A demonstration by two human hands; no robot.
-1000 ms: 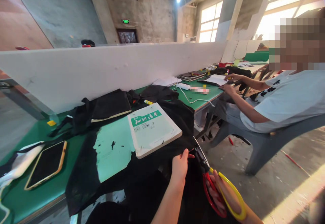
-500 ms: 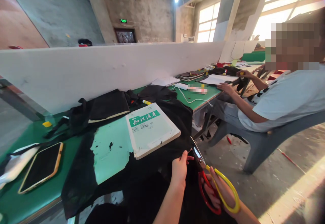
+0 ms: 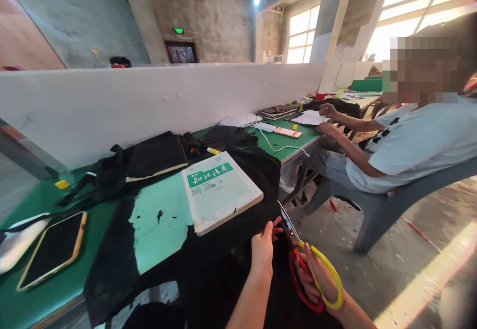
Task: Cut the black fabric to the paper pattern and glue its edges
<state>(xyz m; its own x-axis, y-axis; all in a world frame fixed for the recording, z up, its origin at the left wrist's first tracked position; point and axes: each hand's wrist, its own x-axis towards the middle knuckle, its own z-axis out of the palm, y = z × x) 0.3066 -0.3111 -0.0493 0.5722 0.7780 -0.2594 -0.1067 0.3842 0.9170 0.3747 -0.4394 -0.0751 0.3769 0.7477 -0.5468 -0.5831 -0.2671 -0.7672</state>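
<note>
"So, what are the hands doing?"

"The right hand point(image 3: 311, 275) is wrapped around the scissors point(image 3: 293, 239), its fingers through the red and yellow handles. The left hand point(image 3: 263, 247) is pinching the edge of the black cloth point(image 3: 271, 185), thumb over fingers, just beside the blades."

"Are the blades apart?"

"I cannot tell; against the dark cloth they look close together, tips pointing up and away from the person."

"And where does the cloth lie?"

"Over the front of the green worktop point(image 3: 96, 234), hanging down past its edge. A white and green book point(image 3: 223, 195) rests on it, slightly askew. Along the book's left side shows a pale green patch point(image 3: 160, 222) with a ragged outline and a few dark scraps on it."

"Anything around that?"

"Behind the book, a yellow tube point(image 3: 213, 151); left of that, a black notebook point(image 3: 160, 156). A phone point(image 3: 52, 252) lies face up at the near left."

"Who is on the right?"

"A co-worker point(image 3: 421, 140), seated in a grey chair point(image 3: 376, 214), both hands at a white paper point(image 3: 309, 118)."
</note>
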